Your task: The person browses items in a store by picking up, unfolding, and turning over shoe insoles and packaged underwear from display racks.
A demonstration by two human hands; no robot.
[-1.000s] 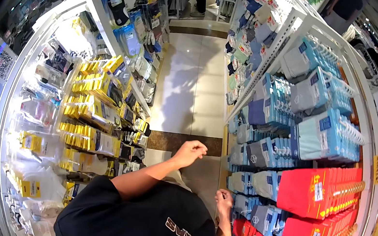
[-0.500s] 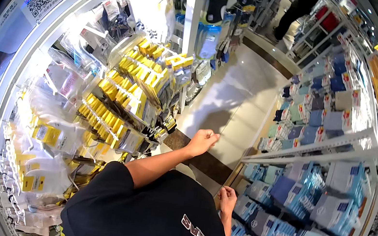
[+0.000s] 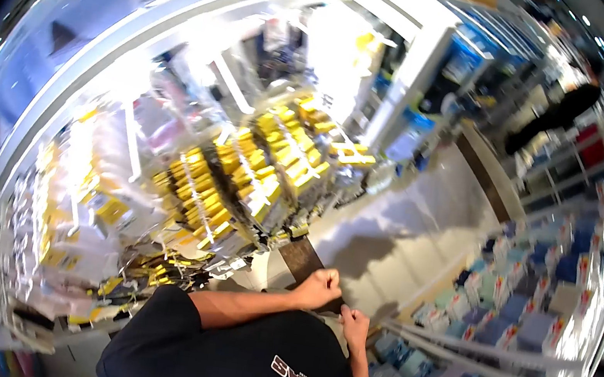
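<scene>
My left hand (image 3: 317, 289) is held in front of my chest, curled into a fist, and no object shows in it. Close beside it, slightly lower and to the right, is my right hand (image 3: 354, 328). Its fingers are also curled in, with nothing visible between them. A small gap separates the two hands, and both are over the aisle floor, apart from the shelves. Nearest to my left arm are packaged goods with yellow card tops (image 3: 206, 201), hanging in rows on hooks.
White-packed goods (image 3: 107, 210) hang on the left rack under a bright white frame (image 3: 415, 57). Right of the pale tiled aisle (image 3: 405, 227), shelves hold folded packs (image 3: 526, 308) in blue and grey. A person in dark clothing (image 3: 559, 114) is at the far end.
My view has swung, so the racks and aisle sit further right and the picture is blurrier. My right hand has risen closer to my left; both stay curled.
</scene>
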